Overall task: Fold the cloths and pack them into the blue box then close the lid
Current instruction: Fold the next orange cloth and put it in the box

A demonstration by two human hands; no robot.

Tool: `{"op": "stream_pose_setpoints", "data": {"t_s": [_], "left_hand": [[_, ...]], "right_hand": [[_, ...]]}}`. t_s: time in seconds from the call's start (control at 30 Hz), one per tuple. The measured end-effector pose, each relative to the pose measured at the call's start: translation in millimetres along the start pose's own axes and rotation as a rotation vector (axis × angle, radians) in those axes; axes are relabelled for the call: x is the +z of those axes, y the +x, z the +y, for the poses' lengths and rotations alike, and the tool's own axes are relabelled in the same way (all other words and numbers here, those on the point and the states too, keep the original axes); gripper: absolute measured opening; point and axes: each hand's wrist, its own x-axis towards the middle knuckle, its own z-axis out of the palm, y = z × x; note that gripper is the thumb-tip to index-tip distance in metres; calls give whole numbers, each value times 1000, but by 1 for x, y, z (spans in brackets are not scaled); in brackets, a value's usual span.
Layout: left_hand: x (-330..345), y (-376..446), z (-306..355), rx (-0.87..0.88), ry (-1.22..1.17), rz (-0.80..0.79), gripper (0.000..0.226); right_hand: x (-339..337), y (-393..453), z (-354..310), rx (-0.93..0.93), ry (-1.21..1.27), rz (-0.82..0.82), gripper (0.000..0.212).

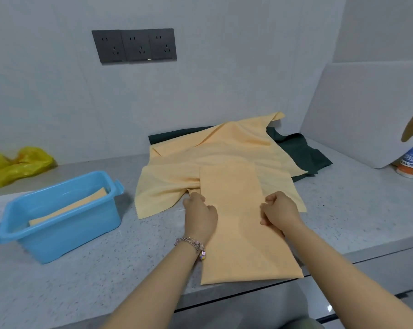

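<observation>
folded orange cloth (238,217) on counter, blue box (58,217) open, leftward

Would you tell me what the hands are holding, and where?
Both hands, left and right, grip the folded orange cloth at its long side edges.

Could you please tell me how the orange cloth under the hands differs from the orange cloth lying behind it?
The front cloth is folded into a long, flat strip; the rear cloth lies unfolded and rumpled. The left hand and right hand grip the front cloth's sides; nothing holds the rear cloth. The front cloth overhangs the counter edge; the rear cloth lies on a dark green cloth. Both look the same pale orange.
</observation>
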Motion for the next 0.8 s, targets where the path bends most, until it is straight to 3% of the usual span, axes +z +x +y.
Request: {"op": "stream_pose_setpoints", "data": {"t_s": [0.17, 0.27, 0.37, 0.53, 0.67, 0.8], "left_hand": [[2, 15, -4, -187, -212, -30, 34], [1, 20, -8, -273, -366, -48, 26], [2, 20, -12, -291, -463, -32, 27], [-1, 19, -10, -296, -623, -60, 15], [-9, 20, -11, -384, -827, -89, 32], [-17, 10, -17, -289, -727, -88, 50]], "right_hand": [[1, 10, 1, 107, 254, -25, 7], [-1, 11, -4, 160, 341, -84, 4], [-6, 12, -11, 196, 405, -154, 13], [-17, 13, -12, 219, 498, -215, 9], [-22, 14, -7, 214, 613, -259, 32], [-24, 18, -1, 197, 566, -250, 33]]}}
